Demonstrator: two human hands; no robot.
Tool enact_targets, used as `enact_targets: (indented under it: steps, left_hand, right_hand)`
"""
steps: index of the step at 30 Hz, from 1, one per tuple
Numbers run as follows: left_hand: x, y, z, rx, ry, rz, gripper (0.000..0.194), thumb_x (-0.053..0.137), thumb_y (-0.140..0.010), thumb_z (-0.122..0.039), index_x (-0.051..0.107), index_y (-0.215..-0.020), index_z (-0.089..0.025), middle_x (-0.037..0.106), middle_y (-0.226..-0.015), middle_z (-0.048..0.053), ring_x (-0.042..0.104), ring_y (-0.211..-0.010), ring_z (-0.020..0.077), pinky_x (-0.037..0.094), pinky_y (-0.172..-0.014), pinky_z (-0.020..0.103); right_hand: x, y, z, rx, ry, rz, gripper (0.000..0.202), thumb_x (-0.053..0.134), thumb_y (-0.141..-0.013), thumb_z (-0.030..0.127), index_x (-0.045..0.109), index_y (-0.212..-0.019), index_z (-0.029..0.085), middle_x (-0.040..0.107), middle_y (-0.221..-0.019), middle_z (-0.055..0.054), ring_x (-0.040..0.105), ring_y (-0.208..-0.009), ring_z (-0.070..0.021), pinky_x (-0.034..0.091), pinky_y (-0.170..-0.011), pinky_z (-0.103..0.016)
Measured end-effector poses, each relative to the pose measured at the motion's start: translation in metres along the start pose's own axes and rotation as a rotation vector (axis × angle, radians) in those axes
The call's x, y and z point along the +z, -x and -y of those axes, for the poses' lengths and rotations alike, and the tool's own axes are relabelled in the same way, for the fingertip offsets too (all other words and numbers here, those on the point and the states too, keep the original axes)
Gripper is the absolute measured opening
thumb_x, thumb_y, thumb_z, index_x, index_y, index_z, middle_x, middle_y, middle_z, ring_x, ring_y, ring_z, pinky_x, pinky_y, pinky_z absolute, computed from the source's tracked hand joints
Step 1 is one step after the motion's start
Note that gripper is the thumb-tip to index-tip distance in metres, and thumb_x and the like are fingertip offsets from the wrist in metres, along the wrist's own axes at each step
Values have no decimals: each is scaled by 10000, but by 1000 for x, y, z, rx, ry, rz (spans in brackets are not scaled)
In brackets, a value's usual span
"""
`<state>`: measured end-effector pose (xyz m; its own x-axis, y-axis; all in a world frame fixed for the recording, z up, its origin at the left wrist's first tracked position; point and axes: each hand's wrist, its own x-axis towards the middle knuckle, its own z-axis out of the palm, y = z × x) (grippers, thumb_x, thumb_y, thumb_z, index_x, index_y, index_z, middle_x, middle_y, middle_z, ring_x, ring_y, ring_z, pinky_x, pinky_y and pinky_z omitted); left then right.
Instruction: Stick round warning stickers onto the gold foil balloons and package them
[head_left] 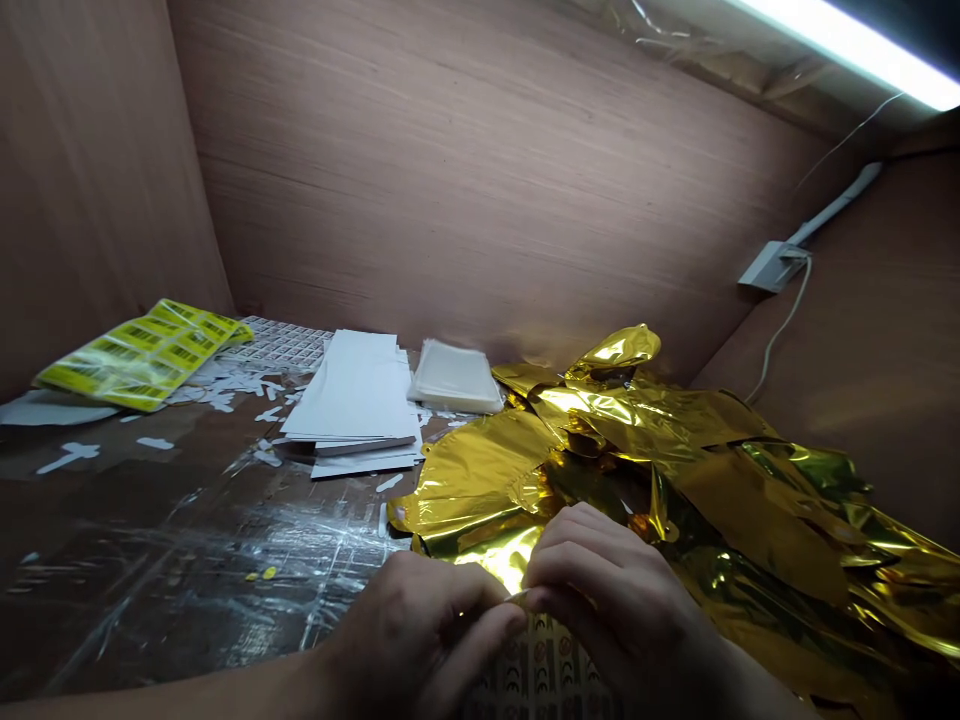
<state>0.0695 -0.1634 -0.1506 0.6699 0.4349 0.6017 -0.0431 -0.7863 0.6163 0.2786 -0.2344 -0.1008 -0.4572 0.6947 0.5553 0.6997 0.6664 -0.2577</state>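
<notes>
My left hand [439, 620] and my right hand [600, 590] meet at the lower middle of the head view, thumbs and fingers pinched together. A small, thin edge of something shows between the fingertips; what it is I cannot make out. Beneath the hands lies a sheet printed with rows of small dark symbols [551, 660], partly covered by them. Just beyond the fingers spreads shiny gold foil [480, 480], flat pieces that look like uninflated foil balloons. More of this foil [765, 520] is heaped to the right of my right hand.
White cards [352, 390] are stacked at the back, beside a pile of clear plastic sleeves [456, 375]. Yellow label sheets [142, 355] lie at the left, near white paper scraps [225, 385]. Wooden panels [450, 180] enclose the table; a cable [784, 320] hangs at right.
</notes>
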Motion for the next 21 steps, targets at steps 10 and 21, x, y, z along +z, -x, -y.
enact_targets:
  steps: [10, 21]
  left_hand:
    - [-1, -2, -1, -112, 102, 75, 211, 558, -908, -161, 666, -730, -130, 364, -554, -74, 300, -479, 52, 224, -446, 181]
    - [3, 0, 4, -130, 110, 171, 315, 487, -942, -224, 397, -643, -183, 310, -528, -73, 270, -457, 53, 197, -448, 207]
  right_hand:
    - [8, 7, -4, 37, 18, -25, 160, 498, -1018, 142, 561, -885, 205, 606, -742, -14, 524, -674, -163, 368, -624, -297]
    - [19, 11, -4, 3, 74, -66, 339, 343, -1119, 284, 468, -814, 206, 527, -695, 5, 445, -633, -149, 305, -624, -311]
